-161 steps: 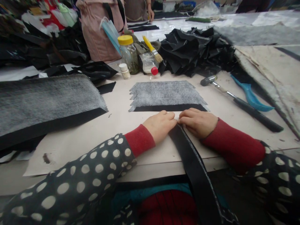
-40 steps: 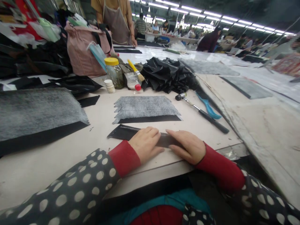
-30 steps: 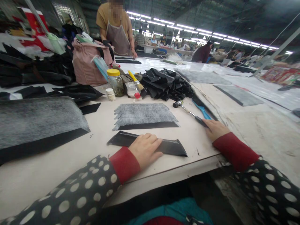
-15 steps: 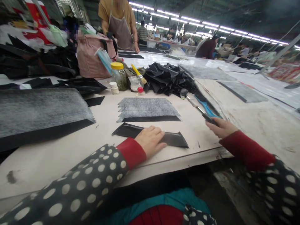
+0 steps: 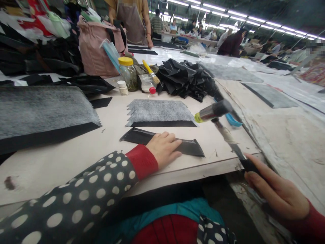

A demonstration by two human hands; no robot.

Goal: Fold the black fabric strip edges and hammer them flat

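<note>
The person's left hand (image 5: 165,147) lay palm down, opened out with its fingers side by side, across the middle of a black strip (image 5: 191,148). The strip rested on a pale table (image 5: 101,166) directly beneath that hand, its ends showing to either side. The right hand (image 5: 276,191), near the table's front edge, was closed around the handle of a hammer (image 5: 225,133). The hammer angled away from it, head raised, to the right of the strip and apart from it.

Just beyond the strip was a stack of gray pieces (image 5: 161,111) with jagged ends and a black front edge. A larger gray piece (image 5: 45,108) lay to the left. A blue tool (image 5: 233,120) showed partly behind the hammer.

Farther back stood a yellow-lidded jar (image 5: 129,76), a small white bottle (image 5: 123,88), a yellow-handled brush (image 5: 151,72) and a heap of black pieces (image 5: 186,79). Behind the jar, to the left, sat a pink bag (image 5: 96,47); beyond it stood a co-worker in an apron (image 5: 131,25).
</note>
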